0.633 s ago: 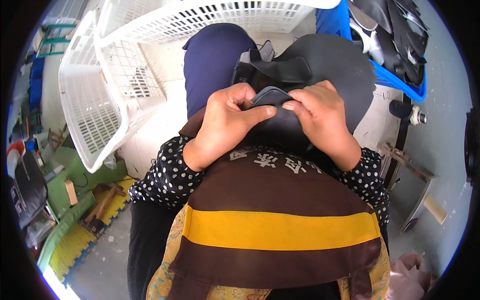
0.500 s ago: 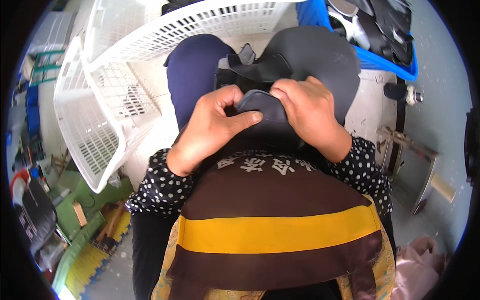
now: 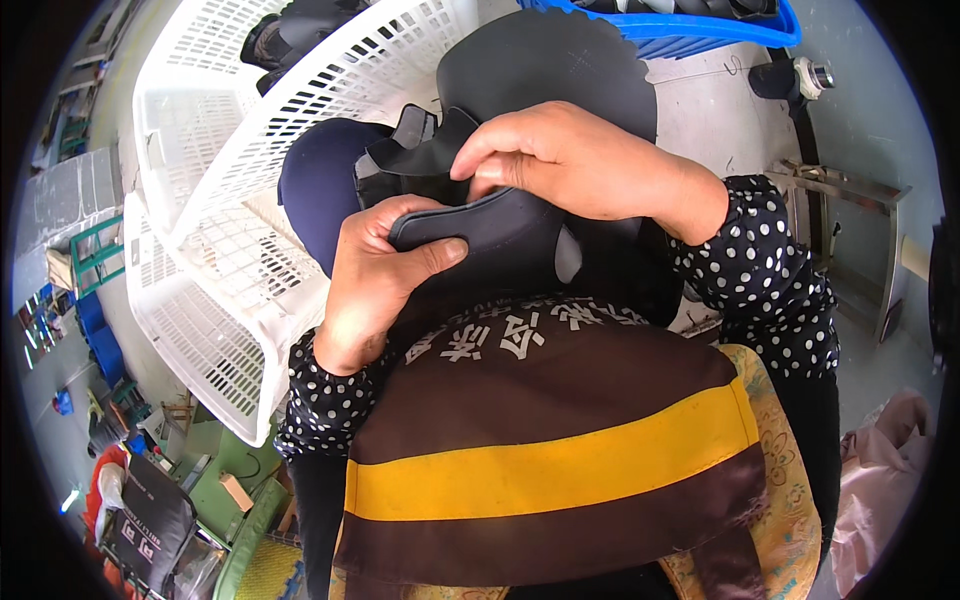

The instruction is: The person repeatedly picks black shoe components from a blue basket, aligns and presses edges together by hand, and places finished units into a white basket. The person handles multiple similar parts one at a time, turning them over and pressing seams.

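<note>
A black padded piece (image 3: 505,235) with a thick bound edge lies across my lap; its exact kind is unclear. My left hand (image 3: 372,268) is closed on the left end of that edge, thumb on the near face and fingers behind. Over the upper edge bends my right hand (image 3: 600,165), its thumb and fingers drawn together there; the fingertips are partly hidden. Just beyond are black flaps with a grey lining (image 3: 412,130), seemingly part of the same piece. A small grey oval patch (image 3: 568,257) shows on the right.
White perforated plastic baskets (image 3: 205,350) stand at the left and front, one with black pieces inside. A blue crate (image 3: 690,40) sits far right. Dark grey material (image 3: 550,75) covers my right knee. A metal frame (image 3: 840,185) stands by the right wall.
My right hand has lifted and turned over the edge, its fingers now pointing left. My left hand has slid left and down with the edge. The whole view has shifted.
</note>
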A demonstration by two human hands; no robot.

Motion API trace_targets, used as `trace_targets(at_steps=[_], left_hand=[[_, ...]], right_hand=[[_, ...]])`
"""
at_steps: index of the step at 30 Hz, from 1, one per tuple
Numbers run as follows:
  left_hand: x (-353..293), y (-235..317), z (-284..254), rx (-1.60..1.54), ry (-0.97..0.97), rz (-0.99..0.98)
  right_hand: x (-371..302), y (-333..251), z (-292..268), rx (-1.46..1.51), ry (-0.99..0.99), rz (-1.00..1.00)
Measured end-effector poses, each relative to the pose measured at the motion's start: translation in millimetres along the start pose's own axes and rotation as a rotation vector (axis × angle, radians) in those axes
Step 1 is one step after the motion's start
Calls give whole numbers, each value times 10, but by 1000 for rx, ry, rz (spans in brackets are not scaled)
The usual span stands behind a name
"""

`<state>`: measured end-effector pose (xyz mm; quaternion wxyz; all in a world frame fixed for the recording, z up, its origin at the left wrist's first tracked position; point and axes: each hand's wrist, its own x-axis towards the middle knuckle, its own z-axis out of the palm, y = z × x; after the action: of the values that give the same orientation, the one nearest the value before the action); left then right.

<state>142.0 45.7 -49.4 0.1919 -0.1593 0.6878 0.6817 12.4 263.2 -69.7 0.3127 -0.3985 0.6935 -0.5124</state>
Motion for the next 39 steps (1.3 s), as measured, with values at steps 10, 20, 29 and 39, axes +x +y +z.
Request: trace_targets(at_steps=[10, 20, 29, 39], left_hand=[[-4, 0, 12, 30, 7, 23], [-11, -19, 3, -24, -18, 29], [-33, -88, 9, 35, 67, 71], [-91, -143, -48, -10, 73, 51]], right_hand=[[-7, -124, 13, 42, -56, 137], [-21, -85, 94, 66, -44, 145], [-124, -153, 235, -164, 4, 87], [-391, -60, -39, -8, 215, 175]])
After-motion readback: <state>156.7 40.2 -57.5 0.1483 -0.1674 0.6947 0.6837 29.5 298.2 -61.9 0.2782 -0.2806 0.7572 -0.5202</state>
